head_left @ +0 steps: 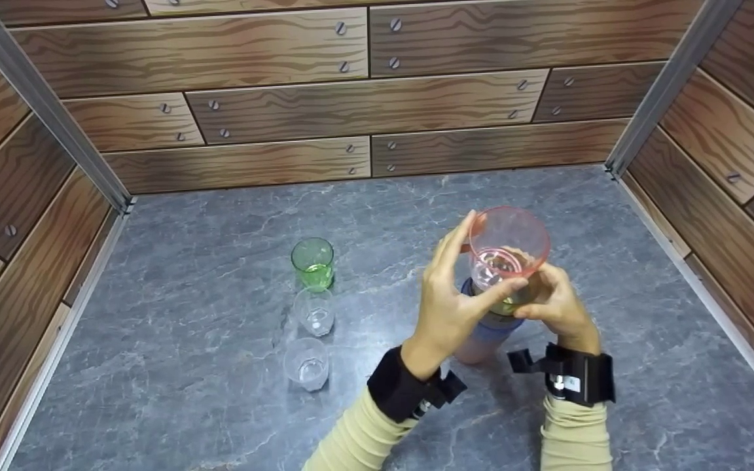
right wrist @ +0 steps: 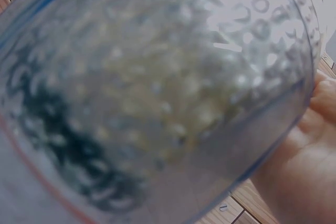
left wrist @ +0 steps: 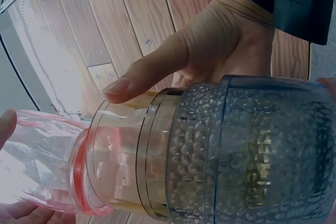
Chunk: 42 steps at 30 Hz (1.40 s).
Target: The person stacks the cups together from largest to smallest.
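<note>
Head view shows a pink cup [head_left: 514, 230] right of centre, its wide mouth facing up, with the left hand [head_left: 446, 294] curled round it, thumb on the near side and fingers on the far side. Just below, the right hand [head_left: 563, 304] pinches the stack of cups under it, thumb and fingers parted round the wall. Left wrist view has this stack lying across the lower half of the frame: the pink cup at the left, its red base ring at the mouth of a yellowish cup [left wrist: 113, 156], then a bumpy blue cup [left wrist: 262, 150] at the right. How far the pink cup sits inside, I cannot tell. In the right wrist view the bumpy wall fills most of the frame, blurred. Left of centre in the head view, 3 cups stand in a column on the grey tabletop [head_left: 174, 294]: a green cup [head_left: 313, 261] at the top and 2 clear cups [head_left: 315, 309] [head_left: 307, 366] below. Black straps [head_left: 393, 386] circle both wrists, above pale yellow sleeves [head_left: 357, 435].
</note>
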### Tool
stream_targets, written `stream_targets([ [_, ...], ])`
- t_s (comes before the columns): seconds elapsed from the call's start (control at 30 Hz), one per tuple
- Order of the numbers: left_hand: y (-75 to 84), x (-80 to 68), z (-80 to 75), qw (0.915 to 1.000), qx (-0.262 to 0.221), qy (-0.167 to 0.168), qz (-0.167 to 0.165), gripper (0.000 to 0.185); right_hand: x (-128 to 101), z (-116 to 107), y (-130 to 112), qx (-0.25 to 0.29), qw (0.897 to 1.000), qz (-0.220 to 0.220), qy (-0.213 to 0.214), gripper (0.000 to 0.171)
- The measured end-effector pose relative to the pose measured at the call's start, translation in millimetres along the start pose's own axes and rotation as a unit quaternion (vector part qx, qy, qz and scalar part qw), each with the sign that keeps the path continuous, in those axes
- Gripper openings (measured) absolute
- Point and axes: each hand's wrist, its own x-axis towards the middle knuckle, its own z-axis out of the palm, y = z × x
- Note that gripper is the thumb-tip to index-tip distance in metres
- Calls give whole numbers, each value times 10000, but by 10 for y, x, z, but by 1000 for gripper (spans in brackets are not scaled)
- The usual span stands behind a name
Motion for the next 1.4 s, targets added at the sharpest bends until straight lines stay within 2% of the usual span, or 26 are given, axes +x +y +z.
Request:
stream_targets([
  [0.33,-4,-10,51,9998,-20,-168,-77,85,-12,13,-11,49,10000,38,24,66],
  [0.8,-76,-62,102,9979,-16,-466,-447,84,1,1,21,-54,9998,93,168,67],
  [1.4,-162,-122,133,9968,35,-562,-567,79,-6,1,14,-257,9996,69,98,67],
])
